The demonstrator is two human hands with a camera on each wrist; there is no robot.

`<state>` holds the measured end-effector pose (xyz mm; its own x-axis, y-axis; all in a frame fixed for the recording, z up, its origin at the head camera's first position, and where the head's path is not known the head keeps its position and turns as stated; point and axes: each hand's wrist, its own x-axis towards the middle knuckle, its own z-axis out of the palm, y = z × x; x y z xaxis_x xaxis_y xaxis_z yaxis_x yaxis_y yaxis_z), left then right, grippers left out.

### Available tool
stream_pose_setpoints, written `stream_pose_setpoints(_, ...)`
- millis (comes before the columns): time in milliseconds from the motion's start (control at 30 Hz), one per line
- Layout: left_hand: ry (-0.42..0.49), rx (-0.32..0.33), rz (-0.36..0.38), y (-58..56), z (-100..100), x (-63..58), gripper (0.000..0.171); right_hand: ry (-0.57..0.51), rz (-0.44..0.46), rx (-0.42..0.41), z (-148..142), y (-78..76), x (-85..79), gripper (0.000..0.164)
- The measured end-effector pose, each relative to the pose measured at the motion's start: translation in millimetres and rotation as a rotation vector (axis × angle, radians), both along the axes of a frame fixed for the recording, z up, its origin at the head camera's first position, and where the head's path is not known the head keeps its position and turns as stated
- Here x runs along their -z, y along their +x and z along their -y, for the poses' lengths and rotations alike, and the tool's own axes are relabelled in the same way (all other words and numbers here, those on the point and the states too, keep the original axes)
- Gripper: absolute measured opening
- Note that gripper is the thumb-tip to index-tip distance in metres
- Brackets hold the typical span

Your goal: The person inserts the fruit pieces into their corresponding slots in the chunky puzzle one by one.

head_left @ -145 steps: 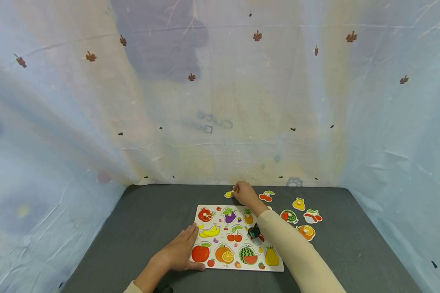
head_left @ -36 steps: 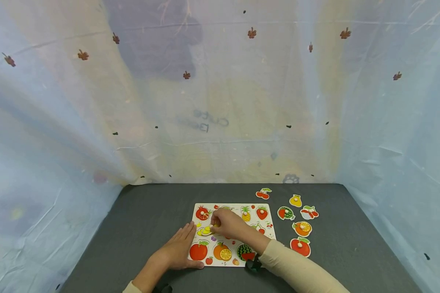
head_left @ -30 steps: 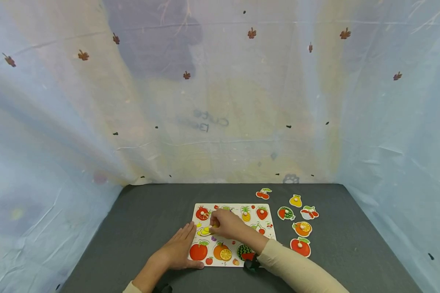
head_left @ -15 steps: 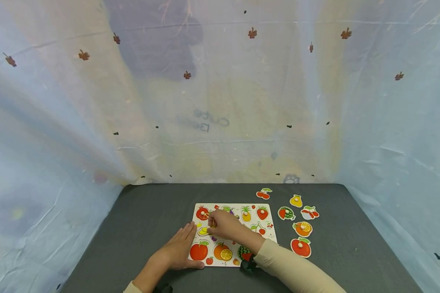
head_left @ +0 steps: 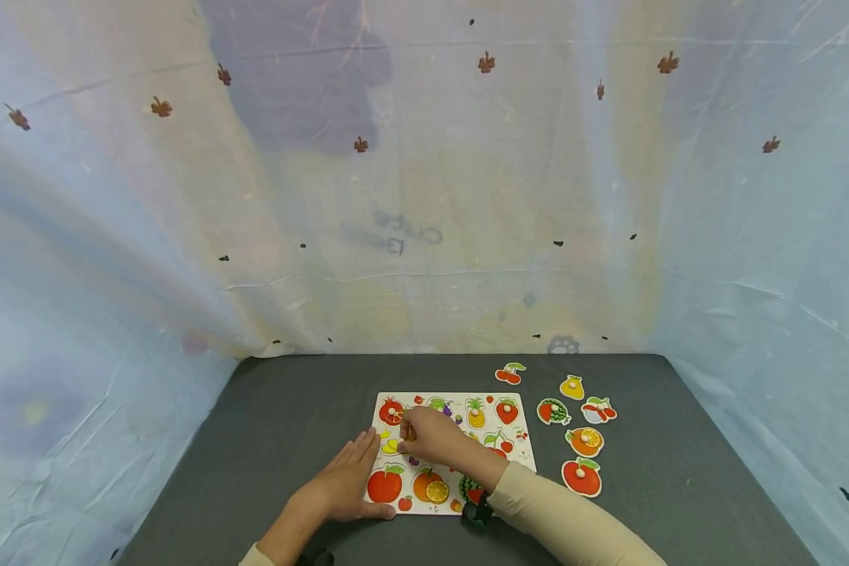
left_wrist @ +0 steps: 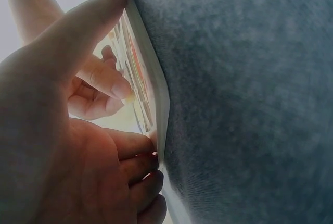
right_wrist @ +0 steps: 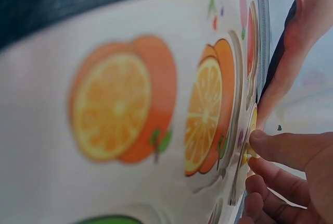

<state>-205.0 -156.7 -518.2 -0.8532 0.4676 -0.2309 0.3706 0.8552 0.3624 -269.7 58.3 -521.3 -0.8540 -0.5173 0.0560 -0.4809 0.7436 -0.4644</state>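
Note:
A white fruit puzzle board [head_left: 420, 509] lies flat on the dark grey cloth. My left hand [head_left: 347, 479] rests along its left side with the fingers straight, the thumb at the near corner. Over the middle row, my right hand [head_left: 435, 436] pinches a yellow banana puzzle piece [head_left: 390, 446], which is at the printed bananas and partly covered by the fingers. In the right wrist view, the thumb and fingertips hold the yellow piece [right_wrist: 253, 122] close against the board. Whether it sits fully in its recess I cannot tell. The left wrist view shows the left thumb [left_wrist: 99, 13] on the board's edge.
To the right of the board lie loose pieces: cherries [head_left: 511, 373], a pear [head_left: 572, 387], a watermelon [head_left: 553, 411], a red-and-white fruit [head_left: 599, 409], an orange [head_left: 585, 442] and an apple [head_left: 582, 477]. A pale patterned curtain [head_left: 453, 196] encloses the table's back and sides.
My right hand has brought the banana piece from the table's far side to the board's left part. Over the last second it has shifted slightly left. The left hand has stayed put.

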Motion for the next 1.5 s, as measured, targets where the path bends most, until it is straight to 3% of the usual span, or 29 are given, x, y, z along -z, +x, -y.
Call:
stream_pose_setpoints(567, -0.004, -0.010, 0.009, -1.4, -0.5, 0.7, 0.124, 0.022, 0.021, 0.012, 2.1, -0.1, -0.4, 0.026)
stream_pose_setpoints(1200, 0.004, 0.014, -0.037, -0.7, 0.6, 5.2, 0.127, -0.005, 0.040, 0.021, -4.9, 4.8, -5.6, 0.025)
stream_pose_setpoints(1500, 0.008, -0.004, -0.009, -1.0, 0.1, 3.1, 0.127, -0.037, 0.023, 0.032, -17.9, 1.8, -5.2, 0.023)
